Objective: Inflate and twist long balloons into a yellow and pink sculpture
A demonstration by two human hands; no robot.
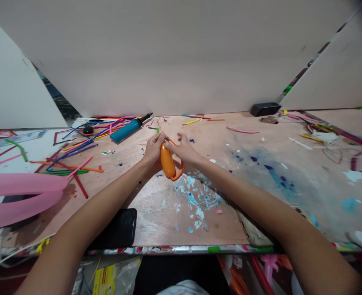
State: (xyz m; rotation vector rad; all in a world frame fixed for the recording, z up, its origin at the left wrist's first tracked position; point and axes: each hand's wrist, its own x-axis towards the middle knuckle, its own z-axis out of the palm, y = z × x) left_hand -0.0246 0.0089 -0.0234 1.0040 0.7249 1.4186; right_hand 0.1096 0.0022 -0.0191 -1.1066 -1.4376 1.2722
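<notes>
- At the near edge a black phone (119,229) is seen lying flat, and a long pink balloon (21,196) lies at the near left. Both are best left outside the sweep of the forearms.
- In the middle of the table (254,196) an orange balloon (167,164) is held just above the paint-stained surface, between the two hands. Its blown part hangs downward and its thin flat tail is curled under it toward the right.
- The left hand (152,150) is clenched round the top of the blown part. A firm but unsqueezed hold is judged best there, so that the skin is not overstretched.
- The thin tail is pinched near the top by the fingers of the right hand (187,152). Whether it is wound round a finger cannot be told.
- The work appears to be at the neck, so the tail should be drawn taut and the hands set close together. Nails are better turned away from the rubber.
- Farther left a blue pump (127,130) lies among loose unblown balloons (76,155), well apart from the hands.
- At the far right a black box (265,109) is set against the wall.
</notes>
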